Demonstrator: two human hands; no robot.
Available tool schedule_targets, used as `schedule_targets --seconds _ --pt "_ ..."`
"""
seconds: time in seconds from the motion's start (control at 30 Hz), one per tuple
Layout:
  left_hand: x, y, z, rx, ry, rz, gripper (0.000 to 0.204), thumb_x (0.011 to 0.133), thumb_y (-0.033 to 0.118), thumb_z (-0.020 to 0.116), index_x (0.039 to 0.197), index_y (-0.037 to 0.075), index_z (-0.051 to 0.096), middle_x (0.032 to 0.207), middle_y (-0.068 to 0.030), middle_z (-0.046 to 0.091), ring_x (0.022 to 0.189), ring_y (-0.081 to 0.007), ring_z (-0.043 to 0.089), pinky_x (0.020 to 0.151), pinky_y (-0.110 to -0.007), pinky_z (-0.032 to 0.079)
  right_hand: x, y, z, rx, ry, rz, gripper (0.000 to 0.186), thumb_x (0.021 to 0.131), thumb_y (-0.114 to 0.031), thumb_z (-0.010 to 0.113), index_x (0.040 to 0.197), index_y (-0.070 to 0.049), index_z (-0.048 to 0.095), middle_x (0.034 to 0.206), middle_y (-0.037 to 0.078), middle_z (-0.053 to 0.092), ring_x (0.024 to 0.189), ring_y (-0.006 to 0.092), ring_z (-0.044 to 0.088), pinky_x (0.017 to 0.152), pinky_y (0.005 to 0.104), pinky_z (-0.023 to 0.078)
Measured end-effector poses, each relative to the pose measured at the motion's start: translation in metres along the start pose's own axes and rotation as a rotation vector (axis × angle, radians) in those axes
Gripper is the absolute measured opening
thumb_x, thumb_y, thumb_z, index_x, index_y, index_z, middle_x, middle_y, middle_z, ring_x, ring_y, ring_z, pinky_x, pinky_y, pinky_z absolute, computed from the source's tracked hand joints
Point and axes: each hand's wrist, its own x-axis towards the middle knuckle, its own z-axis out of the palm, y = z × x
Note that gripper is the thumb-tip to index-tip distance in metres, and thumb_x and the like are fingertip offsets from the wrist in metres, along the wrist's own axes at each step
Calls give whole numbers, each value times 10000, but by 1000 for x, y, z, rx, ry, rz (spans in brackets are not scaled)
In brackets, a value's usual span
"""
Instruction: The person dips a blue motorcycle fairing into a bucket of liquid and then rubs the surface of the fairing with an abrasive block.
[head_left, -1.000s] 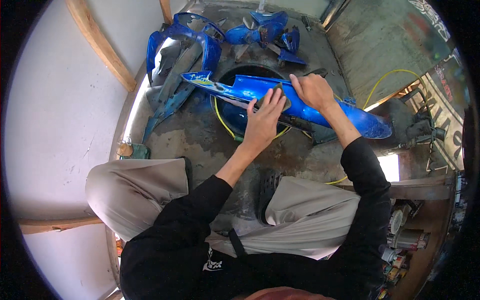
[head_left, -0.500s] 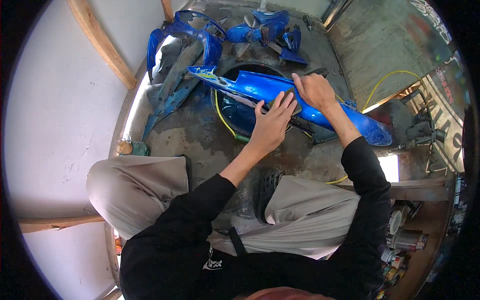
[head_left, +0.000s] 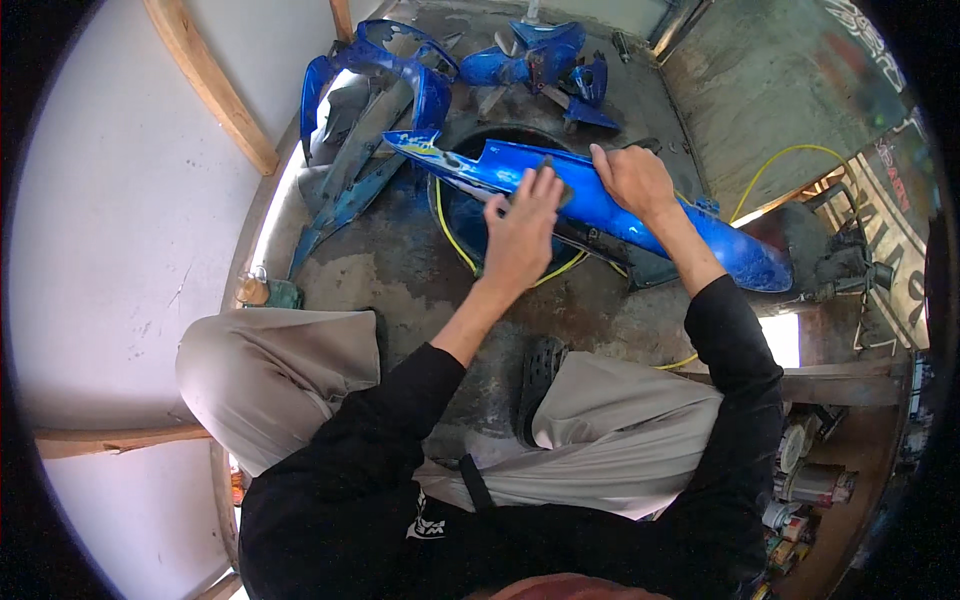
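Note:
A long blue motorcycle body panel (head_left: 715,240) lies slantwise above a dark round tub (head_left: 470,225), its pointed, scuffed end to the left. My right hand (head_left: 638,185) is closed on the panel's far edge, at about its middle. My left hand (head_left: 525,230) presses on the panel's face further left, fingers stretched and slightly blurred by motion. Beneath its fingertips shows the edge of a dark, flat piece of sandpaper (head_left: 566,192); most of it is hidden by the hand.
More blue fairing parts (head_left: 425,85) lie on the floor at the far left, others (head_left: 540,65) at far centre. A yellow hose (head_left: 452,243) runs by the tub. A glass jar (head_left: 255,290) stands near my left knee. Paint cans (head_left: 812,482) sit on a shelf at lower right.
My left hand has slid leftward along the panel with the sandpaper, away from my right hand. The right hand keeps its hold. The whole view has shifted slightly.

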Motion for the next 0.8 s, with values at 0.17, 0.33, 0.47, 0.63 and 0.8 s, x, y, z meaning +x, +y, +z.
schedule_targets --seconds 0.17,0.33,0.47,0.63,0.8 --pt "5 -15 -1 41 38 -2 474 1089 189 476 1559 159 531 1668 -73 464 1561 -238 392 1178 -527 217 -2 -2 -1 6 18 15 602 1075 -433 525 681 -38 749 701 261 693 687 451 714 673 549 582" --pt "13 -72 -9 156 189 -173 469 1064 164 504 1525 87 545 1651 -102 472 1546 -272 402 1159 -571 256 -3 -4 2 5 50 -2 594 1072 -427 536 671 -38 739 690 258 688 676 454 709 667 551 581" --pt "12 -19 2 111 131 -15 464 1048 153 527 1502 58 557 1632 -123 486 1527 -280 426 1172 -575 251 -11 5 11 -7 102 -41 555 1068 -397 567 679 -37 735 679 253 676 669 450 695 649 548 562" --pt "-3 20 11 33 -53 153 466 1079 157 489 1541 134 549 1651 -90 484 1538 -266 427 1191 -538 228 -6 5 6 63 74 -39 522 1073 -369 573 713 -33 742 672 260 664 662 456 680 640 550 546" --pt "13 -60 -8 149 181 -137 473 1062 148 495 1528 97 547 1634 -92 491 1539 -269 406 1162 -595 274 -2 1 1 67 38 -63 537 1088 -360 539 720 -20 734 693 281 661 684 478 676 671 573 546"
